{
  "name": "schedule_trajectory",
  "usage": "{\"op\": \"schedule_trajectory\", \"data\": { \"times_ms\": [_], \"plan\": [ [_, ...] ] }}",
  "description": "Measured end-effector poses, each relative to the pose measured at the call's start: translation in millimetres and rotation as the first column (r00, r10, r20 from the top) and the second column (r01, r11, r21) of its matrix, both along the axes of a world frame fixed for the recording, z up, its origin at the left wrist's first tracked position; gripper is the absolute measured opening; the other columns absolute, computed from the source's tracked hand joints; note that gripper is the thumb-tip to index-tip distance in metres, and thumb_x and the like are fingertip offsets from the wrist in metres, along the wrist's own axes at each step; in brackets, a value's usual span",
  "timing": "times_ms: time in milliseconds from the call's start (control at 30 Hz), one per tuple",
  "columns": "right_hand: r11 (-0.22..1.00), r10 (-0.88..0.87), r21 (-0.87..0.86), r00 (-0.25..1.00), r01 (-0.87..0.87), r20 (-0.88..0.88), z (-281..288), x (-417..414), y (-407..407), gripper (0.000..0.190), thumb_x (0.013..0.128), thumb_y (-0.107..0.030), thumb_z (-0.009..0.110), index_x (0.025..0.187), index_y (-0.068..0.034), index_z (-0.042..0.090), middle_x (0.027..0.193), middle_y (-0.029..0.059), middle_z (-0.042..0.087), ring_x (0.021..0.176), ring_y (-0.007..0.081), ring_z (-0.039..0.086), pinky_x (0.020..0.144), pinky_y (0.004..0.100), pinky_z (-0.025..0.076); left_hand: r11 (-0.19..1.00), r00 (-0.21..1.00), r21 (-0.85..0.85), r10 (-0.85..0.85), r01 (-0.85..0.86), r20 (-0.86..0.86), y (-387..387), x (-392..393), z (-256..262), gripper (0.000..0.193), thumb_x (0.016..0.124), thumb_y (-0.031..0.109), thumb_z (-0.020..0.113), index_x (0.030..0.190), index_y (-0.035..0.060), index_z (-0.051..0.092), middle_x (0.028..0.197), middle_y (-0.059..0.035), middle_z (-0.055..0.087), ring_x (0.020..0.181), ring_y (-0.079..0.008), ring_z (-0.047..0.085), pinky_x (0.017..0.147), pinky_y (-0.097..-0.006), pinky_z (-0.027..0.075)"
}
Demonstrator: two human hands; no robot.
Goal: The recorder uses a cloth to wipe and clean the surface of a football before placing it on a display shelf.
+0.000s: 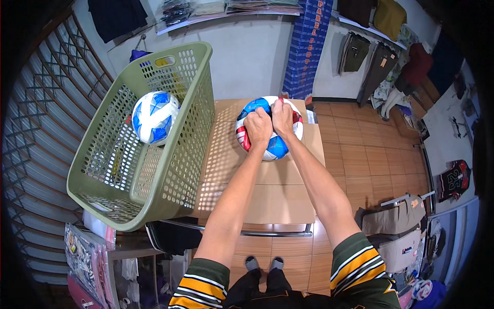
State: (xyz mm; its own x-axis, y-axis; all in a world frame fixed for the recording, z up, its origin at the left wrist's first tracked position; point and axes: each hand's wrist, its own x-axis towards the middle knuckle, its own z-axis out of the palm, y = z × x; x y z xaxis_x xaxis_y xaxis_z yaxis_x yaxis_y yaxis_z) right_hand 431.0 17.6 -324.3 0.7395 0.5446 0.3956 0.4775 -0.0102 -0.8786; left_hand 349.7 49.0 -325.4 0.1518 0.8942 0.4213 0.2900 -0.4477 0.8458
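A white, blue and red ball (278, 145) rests on flat brown cardboard in front of me. My left hand (258, 124) and my right hand (283, 116) are close together on top of it, fingers curled in against its surface. The ball looks slack or dented between them, though the hands hide much of that part. To the left, a blue and white ball (155, 117) lies inside a large green perforated plastic laundry basket (181, 166), apart from both hands.
The cardboard (281, 201) lies on a stand with a metal rail (270, 233) along its near edge. A folding metal gate (42, 154) stands at the left. Packed clothes (87, 262) are at lower left, hanging trousers (376, 73) at upper right. Tiled floor (362, 154) extends to the right.
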Motion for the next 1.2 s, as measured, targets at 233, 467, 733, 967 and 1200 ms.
{"op": "schedule_trajectory", "data": {
  "times_ms": [233, 467, 733, 967, 1200],
  "plan": [
    [1.0, -0.01, -0.003, 0.999, 0.01, 0.03, 0.7, 0.0, -0.8, 0.047, 0.088, -0.024, 0.039, 0.06, 0.011, 0.054, 0.062, 0.0326, 0.052, 0.058, 0.0435, 0.056, 0.066, 0.0505, 0.043, 1.0, 1.0, -0.009, -0.02, 0.019, -0.011, -3.3, -2.4, 4.2, 0.054, 0.089, 0.026, 0.036, 0.062, -0.0148, 0.057, 0.072, -0.0367, 0.056, 0.074, -0.0521, 0.058, 0.078, -0.0552, 0.042],
    [0.999, -0.016, -0.031, 1.0, 0.016, 0.02, -0.4, 0.0, 0.0, 0.046, 0.088, -0.024, 0.039, 0.062, 0.011, 0.056, 0.066, 0.0335, 0.054, 0.064, 0.0458, 0.057, 0.07, 0.0509, 0.043, 1.0, 1.0, -0.012, -0.027, 0.027, -0.005, -4.3, -3.6, 6.5, 0.053, 0.089, 0.026, 0.036, 0.062, -0.0141, 0.058, 0.073, -0.0369, 0.056, 0.076, -0.0524, 0.058, 0.079, -0.0552, 0.042],
    [1.0, -0.007, -0.015, 0.999, 0.007, 0.035, -3.2, 1.1, 0.4, 0.045, 0.088, -0.023, 0.039, 0.062, 0.01, 0.055, 0.066, 0.033, 0.054, 0.064, 0.0457, 0.057, 0.07, 0.0509, 0.042, 0.999, 1.0, -0.037, -0.02, 0.02, -0.001, -3.4, -1.8, 2.9, 0.054, 0.089, 0.026, 0.036, 0.063, -0.0153, 0.058, 0.072, -0.0371, 0.056, 0.076, -0.0526, 0.058, 0.079, -0.0557, 0.042],
    [1.0, -0.027, 0.004, 0.999, 0.027, 0.024, -1.4, -0.3, -0.1, 0.046, 0.088, -0.023, 0.039, 0.06, 0.01, 0.054, 0.063, 0.0322, 0.052, 0.06, 0.044, 0.055, 0.068, 0.0509, 0.041, 0.999, 1.0, -0.032, -0.021, 0.021, -0.004, -3.7, -1.8, 3.4, 0.054, 0.089, 0.026, 0.036, 0.062, -0.0155, 0.057, 0.072, -0.0375, 0.055, 0.075, -0.0526, 0.058, 0.079, -0.0555, 0.042],
    [1.0, 0.003, 0.015, 1.0, -0.003, 0.025, 2.0, -3.3, -2.4, 0.045, 0.087, -0.023, 0.04, 0.06, 0.01, 0.053, 0.059, 0.0315, 0.051, 0.054, 0.0413, 0.053, 0.063, 0.0496, 0.041, 1.0, 1.0, -0.021, -0.023, 0.023, -0.01, -2.5, -2.3, 1.8, 0.053, 0.089, 0.025, 0.037, 0.062, -0.0151, 0.058, 0.072, -0.0374, 0.056, 0.075, -0.0517, 0.058, 0.078, -0.0545, 0.043]
  ]
}}
